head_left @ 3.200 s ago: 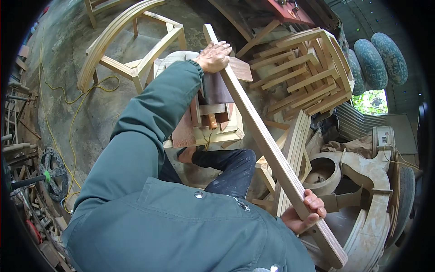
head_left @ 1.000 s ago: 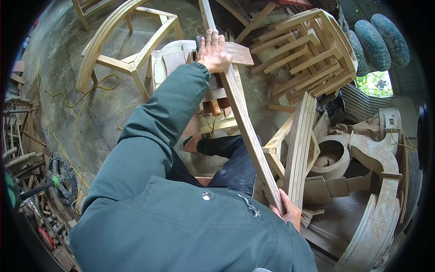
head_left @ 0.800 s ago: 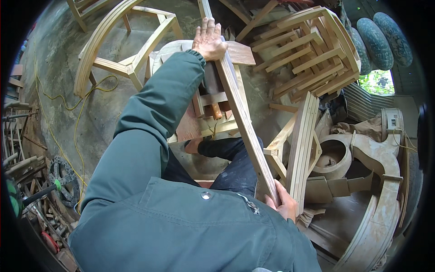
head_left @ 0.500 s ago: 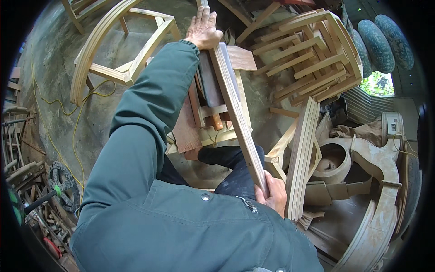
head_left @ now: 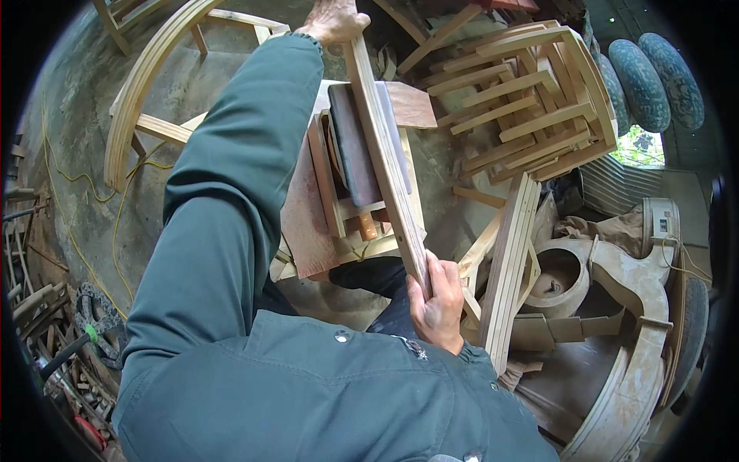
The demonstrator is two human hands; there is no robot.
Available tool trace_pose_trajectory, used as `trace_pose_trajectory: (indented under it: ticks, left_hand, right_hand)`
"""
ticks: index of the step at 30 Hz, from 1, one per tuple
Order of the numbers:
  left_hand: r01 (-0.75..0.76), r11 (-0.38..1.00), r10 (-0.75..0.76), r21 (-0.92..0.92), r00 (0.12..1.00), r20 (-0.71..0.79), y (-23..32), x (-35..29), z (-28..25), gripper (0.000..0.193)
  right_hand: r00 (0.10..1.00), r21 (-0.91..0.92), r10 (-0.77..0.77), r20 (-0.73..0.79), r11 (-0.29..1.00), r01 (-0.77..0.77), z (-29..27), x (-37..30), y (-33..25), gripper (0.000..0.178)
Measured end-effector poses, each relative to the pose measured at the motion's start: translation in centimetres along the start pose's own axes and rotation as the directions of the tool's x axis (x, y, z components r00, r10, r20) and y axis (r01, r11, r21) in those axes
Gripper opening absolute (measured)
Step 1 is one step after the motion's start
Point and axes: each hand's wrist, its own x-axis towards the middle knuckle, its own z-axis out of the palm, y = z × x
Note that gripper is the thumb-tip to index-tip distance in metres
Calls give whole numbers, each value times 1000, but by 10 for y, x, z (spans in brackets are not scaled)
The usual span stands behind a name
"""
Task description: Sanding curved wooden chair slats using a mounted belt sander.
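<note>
A long, narrow wooden strip slants across the middle, from the far edge of view down toward my body. My left hand is closed at its far end, partly cut off by the picture's edge. Around the near end, my right hand is wrapped, thumb on one side and fingers on the other. Beneath the strip lies a dark, flat, belt-like surface in a wooden frame, with an orange-brown cylinder at its near end. Whether the strip touches that surface I cannot tell.
Curved wooden frames stand at the far left and far right. A bundle of wooden strips leans close by my right arm. Beyond it sits a large pale machine housing. A yellow cord trails over the floor at left.
The strip's near end has risen away from my body, and my right hand has moved forward with it. My left hand has shifted farther out, toward the upper edge.
</note>
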Motion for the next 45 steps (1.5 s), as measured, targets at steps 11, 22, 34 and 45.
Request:
trace_pose_trajectory:
  ticks: [11, 22, 34, 45]
  left_hand:
    - [265, 955, -265, -136, 964, 13, 13, 1, -18, 113]
    - [578, 754, -584, -311, 807, 85, -5, 24, 15, 120]
    - [424, 901, -391, 91, 885, -254, -55, 89, -21, 105]
    - [655, 755, -656, 28, 753, 50, 5, 56, -11, 95]
  right_hand:
    - [998, 24, -52, 21, 998, 51, 49, 76, -5, 52]
    - [974, -112, -164, -156, 983, 148, 101, 162, -11, 52]
    - [971, 11, -174, -161, 984, 178, 134, 244, -51, 52]
    - [968, -99, -177, -180, 982, 161, 120, 214, -22, 50]
